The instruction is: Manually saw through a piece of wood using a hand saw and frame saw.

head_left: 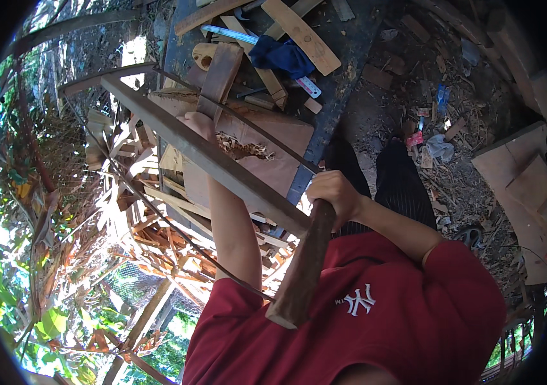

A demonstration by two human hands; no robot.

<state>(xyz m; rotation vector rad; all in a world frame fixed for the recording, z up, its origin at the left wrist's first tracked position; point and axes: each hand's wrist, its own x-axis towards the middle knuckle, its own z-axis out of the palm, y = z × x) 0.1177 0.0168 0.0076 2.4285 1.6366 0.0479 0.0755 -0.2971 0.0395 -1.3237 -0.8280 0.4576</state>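
Observation:
A wooden frame saw (206,154) spans the view diagonally, its long middle beam running from upper left to lower right. My right hand (334,196) is closed around the near end bar of the saw, close to where the blade (260,133) joins it. The thin blade crosses a brown wooden piece (222,74) at the bench. My left hand (200,124) grips the lower end of that piece beside the blade, its fingers partly hidden. Under them lies a broad board (286,138) with wood shavings (241,149) on it.
A dark workbench (350,38) carries several wood offcuts (302,35), a dark blue cloth (280,56) and a light-blue strip-like tool (228,33). Split wood is heaped (171,224) at the left. Litter and chips cover the ground at right, near scissors (471,237) and a large board (523,192).

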